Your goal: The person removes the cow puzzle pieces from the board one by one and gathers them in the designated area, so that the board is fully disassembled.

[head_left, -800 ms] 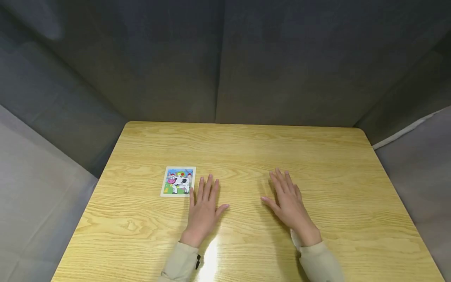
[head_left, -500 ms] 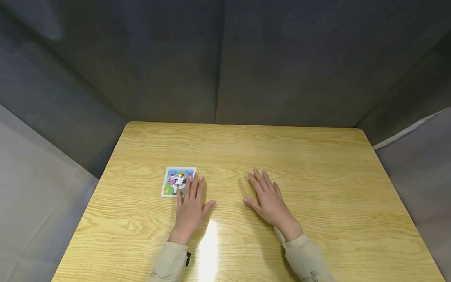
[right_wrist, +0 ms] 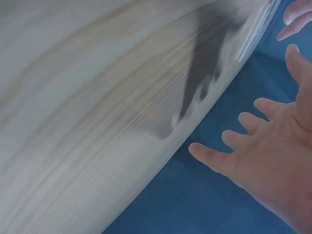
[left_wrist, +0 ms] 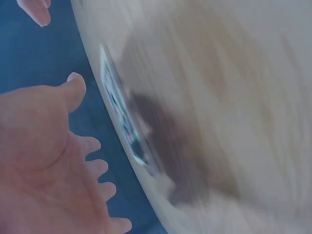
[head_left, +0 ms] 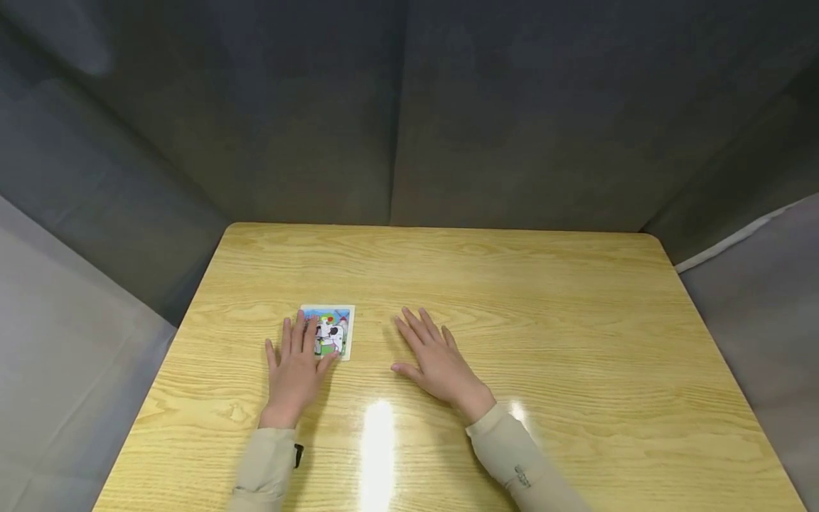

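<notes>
A square cow picture puzzle (head_left: pixel 334 334) with a pale border lies flat on the wooden table (head_left: pixel 544 299), left of centre. My left hand (head_left: pixel 294 377) is spread over its left side, so its fingers hide part of the cow in the head view. In the left wrist view the palm (left_wrist: pixel 34 131) hangs above the tabletop, apart from the puzzle (left_wrist: pixel 122 117). To the right of the puzzle my right hand (head_left: pixel 438 363) hovers palm down with straight fingers and holds nothing. The right wrist view shows that hand (right_wrist: pixel 273 146) raised over its shadow.
Dark grey curtains (head_left: pixel 307 114) stand behind the table's far edge, with lighter fabric (head_left: pixel 57 355) at the left and right sides. A bright light reflection (head_left: pixel 377 448) shines on the tabletop between the forearms.
Both hands have swept to the left across the table. The left hand has passed from the puzzle's right side to over its left part. The puzzle has stayed in place.
</notes>
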The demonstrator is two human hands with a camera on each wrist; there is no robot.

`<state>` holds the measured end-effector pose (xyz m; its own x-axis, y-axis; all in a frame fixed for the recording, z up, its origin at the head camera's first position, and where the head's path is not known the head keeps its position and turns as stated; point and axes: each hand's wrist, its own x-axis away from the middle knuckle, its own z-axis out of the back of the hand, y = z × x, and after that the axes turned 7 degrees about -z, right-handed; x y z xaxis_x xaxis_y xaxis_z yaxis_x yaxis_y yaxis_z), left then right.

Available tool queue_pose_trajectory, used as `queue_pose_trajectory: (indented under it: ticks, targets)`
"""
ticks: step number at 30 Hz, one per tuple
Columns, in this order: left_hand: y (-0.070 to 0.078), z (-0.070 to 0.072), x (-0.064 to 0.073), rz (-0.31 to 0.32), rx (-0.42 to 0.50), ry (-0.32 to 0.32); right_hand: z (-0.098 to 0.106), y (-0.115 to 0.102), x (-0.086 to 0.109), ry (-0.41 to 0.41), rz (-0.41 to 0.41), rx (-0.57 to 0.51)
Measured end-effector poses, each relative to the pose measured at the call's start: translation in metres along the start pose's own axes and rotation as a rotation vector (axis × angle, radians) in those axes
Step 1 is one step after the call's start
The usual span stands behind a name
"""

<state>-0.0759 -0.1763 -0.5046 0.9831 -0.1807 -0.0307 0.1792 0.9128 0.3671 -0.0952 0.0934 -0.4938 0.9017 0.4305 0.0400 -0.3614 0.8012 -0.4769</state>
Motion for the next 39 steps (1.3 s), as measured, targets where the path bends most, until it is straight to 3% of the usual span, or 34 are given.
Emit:
queue_pose_trajectory:
  ticks: [6,11,18,24,39]
  targets:
    - [-0.022,-0.002,-0.002,0.035,0.004,-0.041,-0.016,-0.020,-0.019,-0.097,0.029,0.028]
    - [-0.028,-0.004,-0.001,0.044,0.044,-0.090,-0.030,-0.036,-0.030,-0.164,0.039,0.049]
    - [-0.027,0.000,0.000,0.061,0.058,-0.121,-0.045,-0.053,-0.040,-0.203,0.081,0.143]
    - [-0.026,0.000,-0.002,0.074,0.034,-0.144,-0.047,-0.061,-0.041,-0.228,0.053,0.225]
    - [-0.019,0.003,-0.003,0.091,0.000,-0.156,-0.042,-0.066,-0.040,-0.265,0.007,0.199]
